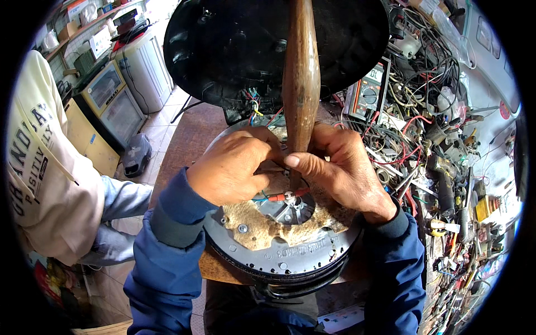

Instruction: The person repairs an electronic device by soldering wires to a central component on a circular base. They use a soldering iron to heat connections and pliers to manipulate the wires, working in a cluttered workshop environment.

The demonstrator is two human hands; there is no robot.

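A round grey metal appliance base (pixel 290 268) lies upturned on a wooden table, with ragged tan insulation sheet (pixel 251 226) over part of it. Both hands work above its middle. My left hand (pixel 234 164) is closed, its fingertips pinched together. My right hand (pixel 349 170) has thumb and fingers bent toward the left fingertips. A thin dark wire (pixel 304 181) runs out below them; exactly what each hand pinches is hidden. Before the hands stands a tapered brown wooden shaft (pixel 301 72), its narrow end down between them. Red-sleeved wires (pixel 276 197) cross the base's centre.
Behind, a large black round pan-like shell (pixel 223 50) stands tilted, loose coloured wires (pixel 255 106) at its lower edge. A multimeter (pixel 368 92) leans at right beside heaped cables and tools (pixel 435 139). At left is a person in a cream hoodie (pixel 56 184).
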